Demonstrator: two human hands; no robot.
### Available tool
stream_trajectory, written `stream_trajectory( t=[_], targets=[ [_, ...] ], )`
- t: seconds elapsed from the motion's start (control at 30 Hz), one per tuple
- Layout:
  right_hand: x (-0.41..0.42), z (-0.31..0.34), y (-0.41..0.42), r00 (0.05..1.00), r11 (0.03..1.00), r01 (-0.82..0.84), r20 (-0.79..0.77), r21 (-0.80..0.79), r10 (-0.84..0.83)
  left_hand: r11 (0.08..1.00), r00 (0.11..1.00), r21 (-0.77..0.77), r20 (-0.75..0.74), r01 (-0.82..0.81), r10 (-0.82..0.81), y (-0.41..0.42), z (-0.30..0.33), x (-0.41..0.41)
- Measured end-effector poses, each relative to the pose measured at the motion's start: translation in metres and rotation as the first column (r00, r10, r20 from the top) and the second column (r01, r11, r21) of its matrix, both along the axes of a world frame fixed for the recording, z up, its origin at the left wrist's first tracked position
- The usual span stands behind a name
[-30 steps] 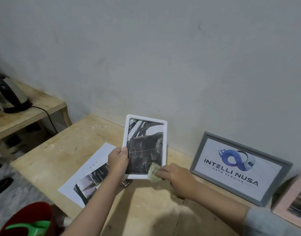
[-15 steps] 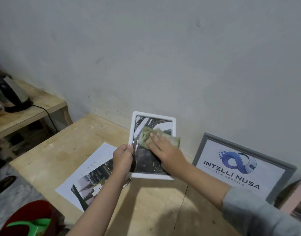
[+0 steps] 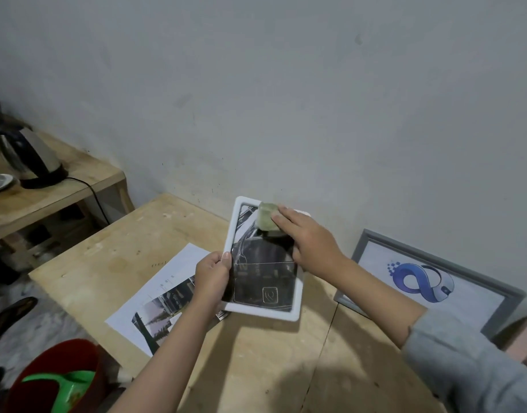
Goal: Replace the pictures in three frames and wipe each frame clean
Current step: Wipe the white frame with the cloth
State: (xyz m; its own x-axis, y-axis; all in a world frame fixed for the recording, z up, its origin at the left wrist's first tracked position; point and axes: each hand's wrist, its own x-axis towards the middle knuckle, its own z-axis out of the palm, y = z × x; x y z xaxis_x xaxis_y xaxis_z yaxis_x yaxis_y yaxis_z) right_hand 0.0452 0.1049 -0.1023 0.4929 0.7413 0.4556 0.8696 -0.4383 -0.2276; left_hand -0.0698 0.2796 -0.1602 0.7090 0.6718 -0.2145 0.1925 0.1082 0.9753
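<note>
A white picture frame [image 3: 265,312] with a dark black-and-white print stands tilted on the wooden table [image 3: 256,368]. My left hand [image 3: 211,278] grips its left edge. My right hand [image 3: 310,242] presses a small pale green cloth [image 3: 266,217] flat against the frame's top edge, fingers laid straight over it. A grey frame [image 3: 435,260] showing a blue logo leans on the wall to the right. A pink frame [image 3: 524,344] is partly visible at the far right edge.
A printed sheet with photos [image 3: 167,281] lies on the table under my left forearm. A lower side table [image 3: 77,180] at left carries a kettle [image 3: 33,159] and its cord. A red bucket [image 3: 47,368] with a green scoop [image 3: 68,386] stands on the floor.
My right hand has carried the cloth from the frame's bottom corner up across the glass to its top edge. My left hand has kept its grip while the frame tilted back slightly.
</note>
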Motion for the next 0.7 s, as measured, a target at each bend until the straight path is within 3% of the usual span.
stream_trajectory(
  t=[0.1,0.23,0.3,0.4,0.5,0.6,0.7],
  targets=[
    [-0.005,-0.027,0.008,0.985,0.993,-0.034,0.164,-0.110,0.052,0.999,0.999,-0.033,0.033,-0.002,0.003,-0.003,0.006,-0.001],
    [-0.050,-0.075,-0.002,0.972,0.978,-0.150,0.157,-0.143,0.172,0.998,0.998,-0.052,0.040,-0.038,0.040,0.001,0.004,-0.003],
    [-0.070,-0.086,-0.012,0.959,0.945,-0.267,0.047,-0.191,0.280,0.997,0.998,-0.043,0.035,-0.058,0.060,0.004,0.002,-0.004],
    [-0.079,-0.064,-0.021,0.904,0.906,-0.370,-0.303,-0.207,0.300,0.998,0.998,0.020,0.008,-0.067,0.067,0.008,0.000,-0.005],
    [-0.062,-0.029,-0.019,0.856,0.975,-0.222,-0.482,-0.018,0.186,0.999,0.999,0.023,0.001,-0.036,0.036,0.005,0.000,-0.005],
    [-0.031,-0.009,-0.010,0.976,0.987,-0.004,-0.216,0.160,0.039,1.000,1.000,-0.029,0.013,-0.009,0.009,-0.002,0.006,-0.005],
    [-0.013,-0.008,0.006,0.996,0.995,0.085,0.004,0.048,-0.085,0.997,0.999,0.063,0.025,0.039,-0.041,-0.011,0.009,-0.003]
  ],
)
